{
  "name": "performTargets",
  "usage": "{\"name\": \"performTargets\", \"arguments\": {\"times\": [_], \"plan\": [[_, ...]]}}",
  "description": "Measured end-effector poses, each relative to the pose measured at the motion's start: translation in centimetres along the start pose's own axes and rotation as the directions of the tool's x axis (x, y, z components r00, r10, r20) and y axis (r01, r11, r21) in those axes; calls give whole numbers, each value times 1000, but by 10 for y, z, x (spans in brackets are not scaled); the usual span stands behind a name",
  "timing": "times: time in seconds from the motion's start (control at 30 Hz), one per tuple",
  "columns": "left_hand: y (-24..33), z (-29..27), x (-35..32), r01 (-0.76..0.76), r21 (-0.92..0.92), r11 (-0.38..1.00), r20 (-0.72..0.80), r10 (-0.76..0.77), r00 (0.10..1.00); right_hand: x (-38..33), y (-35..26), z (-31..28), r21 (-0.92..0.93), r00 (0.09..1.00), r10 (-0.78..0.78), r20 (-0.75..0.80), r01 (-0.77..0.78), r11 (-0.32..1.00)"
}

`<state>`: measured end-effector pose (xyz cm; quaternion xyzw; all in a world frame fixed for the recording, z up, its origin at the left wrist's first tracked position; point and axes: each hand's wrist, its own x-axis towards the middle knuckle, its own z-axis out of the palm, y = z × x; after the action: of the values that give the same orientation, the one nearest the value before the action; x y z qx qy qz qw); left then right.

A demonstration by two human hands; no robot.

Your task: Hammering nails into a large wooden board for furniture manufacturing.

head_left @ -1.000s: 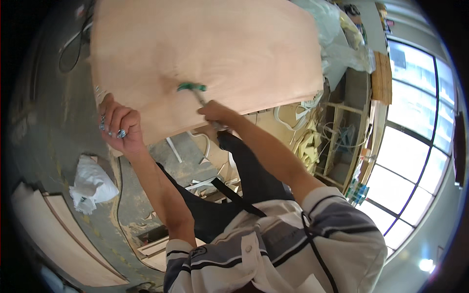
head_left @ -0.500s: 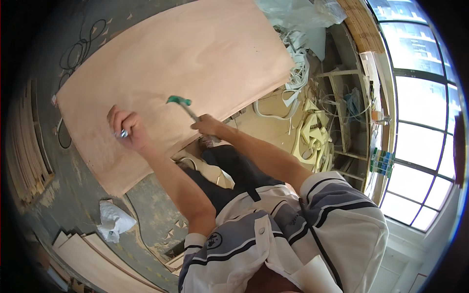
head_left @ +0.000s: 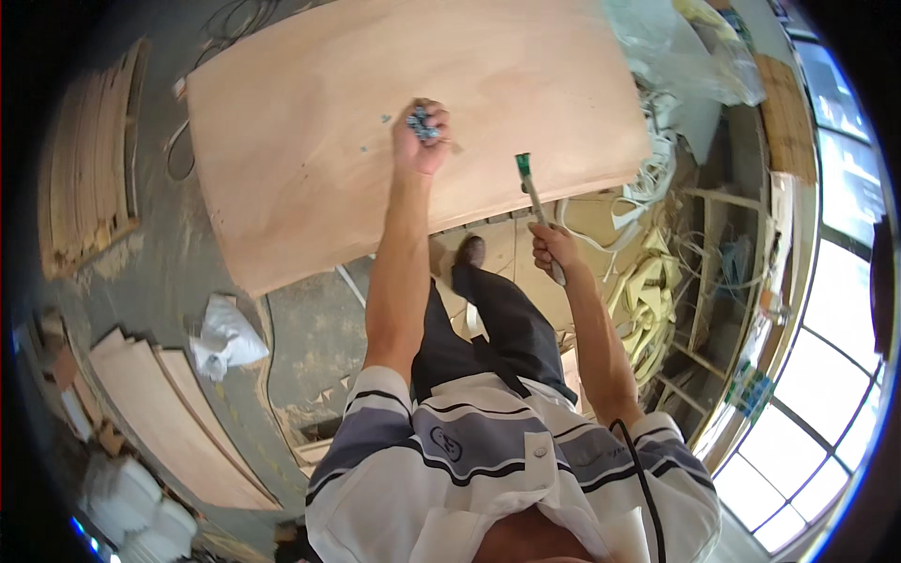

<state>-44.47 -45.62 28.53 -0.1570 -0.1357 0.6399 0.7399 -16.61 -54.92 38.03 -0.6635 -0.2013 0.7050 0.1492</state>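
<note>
My left hand [head_left: 421,141] is turned palm up over the large pale plywood sheet [head_left: 300,178], its fingers curled around a cluster of small blue-grey metal pieces [head_left: 423,123]. Their exact kind is too small to tell. A few loose blue-grey bits [head_left: 386,118] lie on the sheet left of that hand. My right hand [head_left: 555,250] grips a hammer [head_left: 535,199] by its light handle, just off the sheet's near edge. The hammer's green head points away from me, over the right part of the sheet.
Strips of wood [head_left: 94,169] are stacked at the far left, with curved boards [head_left: 178,413] lower down. A white bag [head_left: 228,336] lies on the floor. Yellow offcuts [head_left: 648,291] and white strips [head_left: 662,178] lie to the right, beside wooden shelving [head_left: 713,272] and a window.
My left hand has moved right and farther out, showing the metal pieces in its palm. My right hand has carried the hammer to the right. The head view has shifted.
</note>
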Motion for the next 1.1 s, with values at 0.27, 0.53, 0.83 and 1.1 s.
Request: {"name": "performTargets", "arguments": {"times": [0.27,0.53,0.83,1.1], "plan": [[-52,-62,-14,-103,-183,978,-43,97,994,39,20,-22,51,992,123,-4,-123,991],[-121,-72,-3,-58,-174,983,-169,28,985,76,7,-48,-105,973,226,53,-219,970],[-138,-60,-26,147,625,767,-574,325,751,142,-47,-72,-364,960,279,35,-248,898],[-140,-27,-29,-37,552,833,-569,409,713,235,-106,-85,-599,953,300,37,-219,770]]}}
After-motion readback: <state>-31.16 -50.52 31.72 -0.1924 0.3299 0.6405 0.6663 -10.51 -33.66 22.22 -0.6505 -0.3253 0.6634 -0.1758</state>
